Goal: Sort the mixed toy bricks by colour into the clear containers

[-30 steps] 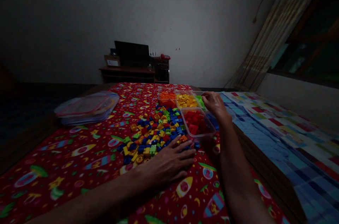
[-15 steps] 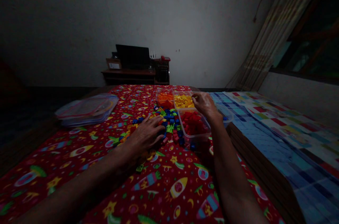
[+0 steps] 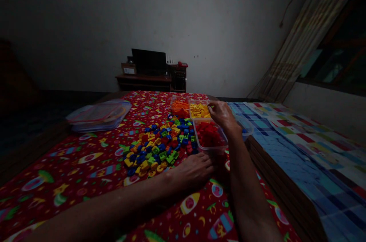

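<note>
At lower centre, a person's left hand [image 3: 197, 166] lies back upward on red patterned cloth [image 3: 213, 205], just beside a clear box [image 3: 214, 150] of red bricks [image 3: 210, 134]; whether its fingers grip anything cannot be told. Mixed bricks [image 3: 160, 145] spread loose at centre. Beyond, the right hand [image 3: 220, 112] hangs with fingers bent beside yellow bricks [image 3: 199, 111] and orange bricks [image 3: 180, 109], both boxed; any hold is hidden. The right forearm [image 3: 246, 173], swung inward, could knock the red box; a mistimed release could mix colours.

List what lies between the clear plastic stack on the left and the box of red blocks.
In the head view: a stretch of red patterned cloth, then the loose mixed blocks.
</note>
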`<control>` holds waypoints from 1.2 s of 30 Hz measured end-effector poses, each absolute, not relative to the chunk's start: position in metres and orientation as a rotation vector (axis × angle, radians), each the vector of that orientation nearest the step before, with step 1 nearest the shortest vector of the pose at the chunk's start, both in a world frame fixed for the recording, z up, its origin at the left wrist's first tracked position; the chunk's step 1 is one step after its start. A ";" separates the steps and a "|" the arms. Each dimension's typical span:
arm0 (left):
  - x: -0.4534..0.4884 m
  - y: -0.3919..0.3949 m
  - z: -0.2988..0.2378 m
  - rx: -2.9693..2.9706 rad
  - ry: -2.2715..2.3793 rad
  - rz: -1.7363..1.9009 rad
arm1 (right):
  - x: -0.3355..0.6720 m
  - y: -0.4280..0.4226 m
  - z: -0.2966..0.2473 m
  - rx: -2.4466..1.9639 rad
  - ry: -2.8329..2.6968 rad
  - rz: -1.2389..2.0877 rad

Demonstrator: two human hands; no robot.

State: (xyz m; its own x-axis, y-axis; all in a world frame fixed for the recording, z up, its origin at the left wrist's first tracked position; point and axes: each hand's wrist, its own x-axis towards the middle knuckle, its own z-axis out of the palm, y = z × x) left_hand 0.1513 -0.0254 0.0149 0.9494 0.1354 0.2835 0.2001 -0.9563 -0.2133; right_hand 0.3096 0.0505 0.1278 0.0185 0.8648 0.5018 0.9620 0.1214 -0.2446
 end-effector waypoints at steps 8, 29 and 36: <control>0.094 -0.001 0.020 -2.768 -0.438 -0.308 | 0.305 0.053 0.125 -1.767 -1.888 -0.235; -0.007 0.099 0.054 -3.100 -1.698 -0.985 | 0.229 0.052 0.084 -1.483 -2.563 -0.102; -0.024 0.104 0.054 -2.976 -1.828 -1.075 | 0.204 0.049 0.052 -1.366 -2.671 -0.108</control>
